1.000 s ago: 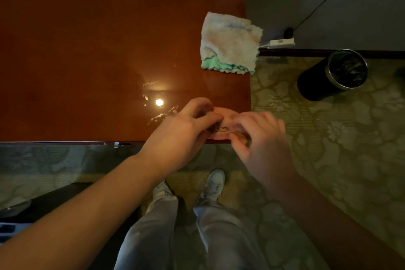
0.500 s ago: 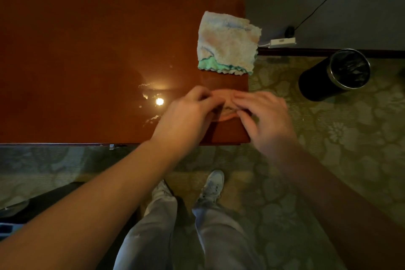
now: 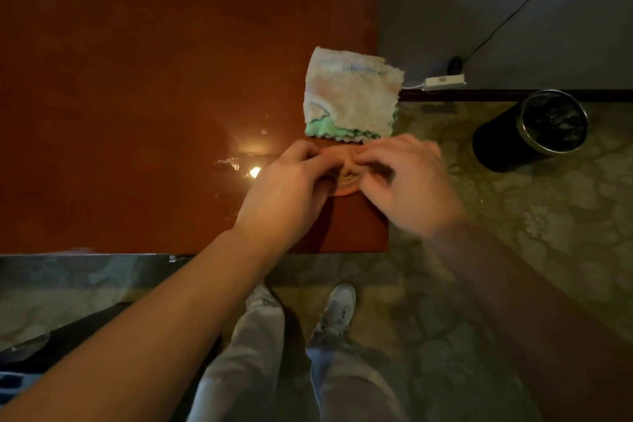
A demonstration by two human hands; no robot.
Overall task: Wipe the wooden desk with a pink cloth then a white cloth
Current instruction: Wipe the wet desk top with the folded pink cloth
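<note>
A small pink cloth lies bunched on the glossy wooden desk near its right front corner, mostly hidden under my fingers. My left hand and my right hand meet over it, and the curled fingertips of both pinch its upper edge. Just beyond them a white cloth with faded colours and a green hem lies flat at the desk's right edge, one corner hanging past it.
A black waste bin stands on the patterned carpet to the right. A white power strip with a cable lies by the wall. My legs and white shoes are below the desk's front edge.
Both hands have carried the pink cloth away from the front edge, further onto the desk towards the white cloth, and their fingertips now meet over it.
</note>
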